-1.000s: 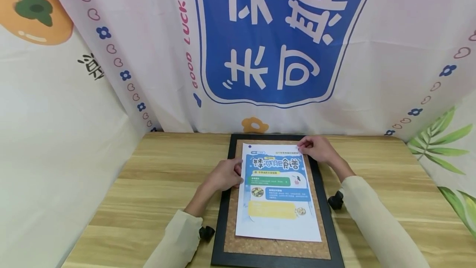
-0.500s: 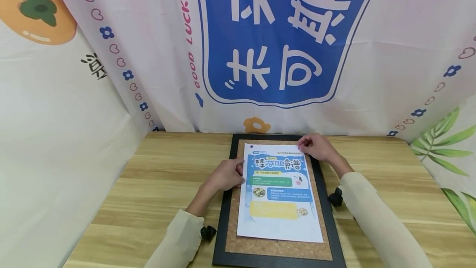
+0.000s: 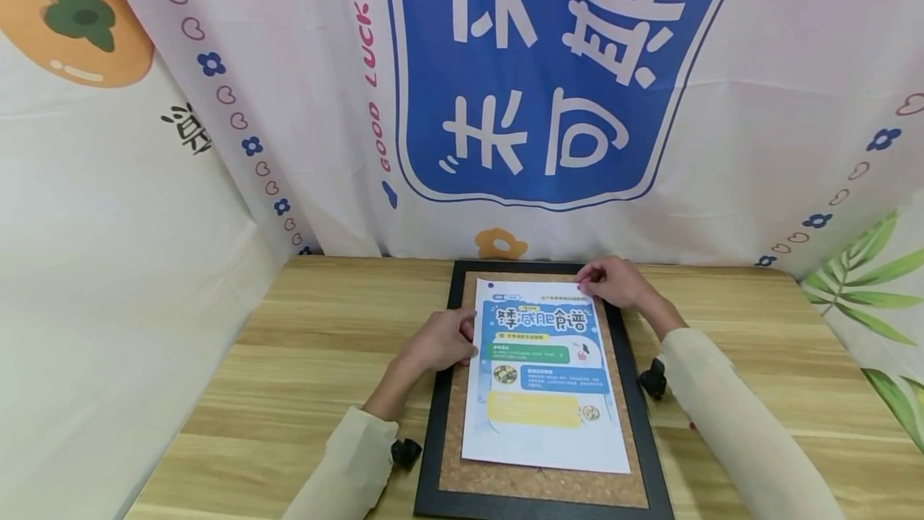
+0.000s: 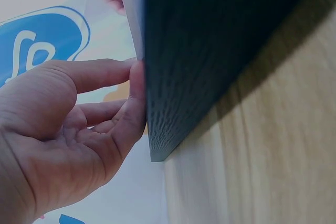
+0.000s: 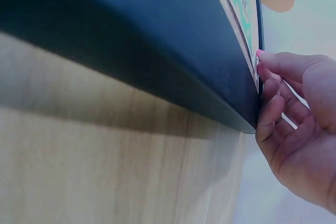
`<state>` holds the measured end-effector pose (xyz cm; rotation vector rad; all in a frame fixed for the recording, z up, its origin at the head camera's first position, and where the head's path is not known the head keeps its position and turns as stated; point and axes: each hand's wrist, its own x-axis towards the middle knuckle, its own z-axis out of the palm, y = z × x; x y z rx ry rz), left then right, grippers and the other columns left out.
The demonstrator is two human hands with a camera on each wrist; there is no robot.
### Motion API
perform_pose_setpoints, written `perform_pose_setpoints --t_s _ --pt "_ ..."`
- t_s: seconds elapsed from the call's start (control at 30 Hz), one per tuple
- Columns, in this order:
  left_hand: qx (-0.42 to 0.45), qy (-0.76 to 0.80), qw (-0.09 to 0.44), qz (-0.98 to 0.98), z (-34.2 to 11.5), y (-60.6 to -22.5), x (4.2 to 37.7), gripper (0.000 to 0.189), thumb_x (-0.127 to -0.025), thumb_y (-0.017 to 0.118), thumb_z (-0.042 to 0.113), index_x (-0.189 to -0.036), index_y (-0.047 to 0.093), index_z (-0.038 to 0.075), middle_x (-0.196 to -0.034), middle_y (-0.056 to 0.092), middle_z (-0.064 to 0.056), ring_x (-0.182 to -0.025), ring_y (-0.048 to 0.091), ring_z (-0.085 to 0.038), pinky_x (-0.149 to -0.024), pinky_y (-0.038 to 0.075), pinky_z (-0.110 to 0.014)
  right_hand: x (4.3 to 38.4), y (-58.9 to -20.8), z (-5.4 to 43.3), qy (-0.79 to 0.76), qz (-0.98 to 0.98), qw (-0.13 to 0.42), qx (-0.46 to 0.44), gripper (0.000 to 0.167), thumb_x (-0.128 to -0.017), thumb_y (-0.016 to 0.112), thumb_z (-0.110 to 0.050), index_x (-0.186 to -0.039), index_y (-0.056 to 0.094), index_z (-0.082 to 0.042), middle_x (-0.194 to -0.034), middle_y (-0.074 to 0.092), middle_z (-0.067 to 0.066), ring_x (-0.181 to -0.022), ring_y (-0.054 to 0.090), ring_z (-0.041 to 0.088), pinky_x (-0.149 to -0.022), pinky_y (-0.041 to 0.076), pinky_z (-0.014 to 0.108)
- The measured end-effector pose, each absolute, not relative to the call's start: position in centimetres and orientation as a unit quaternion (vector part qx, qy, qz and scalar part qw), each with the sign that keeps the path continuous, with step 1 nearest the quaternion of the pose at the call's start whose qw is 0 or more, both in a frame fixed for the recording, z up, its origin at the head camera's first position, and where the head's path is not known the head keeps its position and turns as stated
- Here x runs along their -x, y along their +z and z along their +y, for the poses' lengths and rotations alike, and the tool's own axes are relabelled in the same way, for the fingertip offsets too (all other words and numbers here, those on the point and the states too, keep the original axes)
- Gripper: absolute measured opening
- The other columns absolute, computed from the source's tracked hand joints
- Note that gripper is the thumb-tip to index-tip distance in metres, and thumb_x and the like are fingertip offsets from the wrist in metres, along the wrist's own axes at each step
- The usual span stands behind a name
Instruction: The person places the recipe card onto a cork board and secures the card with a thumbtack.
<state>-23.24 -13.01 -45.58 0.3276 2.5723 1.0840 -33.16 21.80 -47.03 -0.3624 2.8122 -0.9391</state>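
A printed sheet [image 3: 545, 444] lies on a cork board [image 3: 541, 487] with a black frame [image 3: 426, 464]. At the sheet's left edge, my left hand [image 3: 442, 339] rests with its thumb and a fingertip touching the paper, spaced apart along it. In the left wrist view, the left fingers [image 4: 137, 90] bend beside the frame's side. My right hand [image 3: 615, 283] pinches a small reddish-pink push pin [image 5: 259, 53] at the sheet's top right corner. A dark purple push pin [image 3: 491, 285] sits in the top left corner.
The board lies on a wood-grain table [image 3: 318, 327]. Behind the table's far edge hangs a printed white curtain [image 3: 318, 103]. Near the right sleeve [image 3: 722, 400] is a small red thing [image 3: 692, 425] on the table. A black wrist camera [image 3: 406, 453] sits on the left sleeve.
The view has shifted slightly, so the scene sits a little further right. Both hands keep their places at the sheet, and the right fingers still pinch at its corner.
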Motion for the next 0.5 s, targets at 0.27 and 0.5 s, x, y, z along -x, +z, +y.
perform_pose_setpoints --t_s 0.27,0.5 --pt "-0.115 0.381 0.167 0.902 -13.05 -45.76 23.34 0.030 -0.093 0.076 -0.003 -0.121 0.064 -0.001 -0.094 0.063 -0.009 -0.070 0.066 -0.017 -0.062 0.055 -0.028 33.40 -47.04 21.82 -0.310 0.938 0.081 0.131 0.016 -0.103 0.072 -0.014 -0.115 0.079 -0.008 -0.104 0.074 0.010 -0.095 0.061 0.026 -0.082 0.051 0.034" --pt "-0.113 0.381 0.169 0.902 -12.96 -45.54 23.30 0.042 -0.093 0.076 -0.003 -0.133 0.062 -0.003 -0.094 0.063 -0.009 -0.070 0.066 -0.017 -0.062 0.055 -0.028 33.69 -46.79 21.94 -0.300 0.938 0.087 0.148 0.015 -0.103 0.072 -0.014 -0.114 0.080 -0.009 -0.106 0.076 0.010 -0.095 0.061 0.026 -0.084 0.052 0.035"
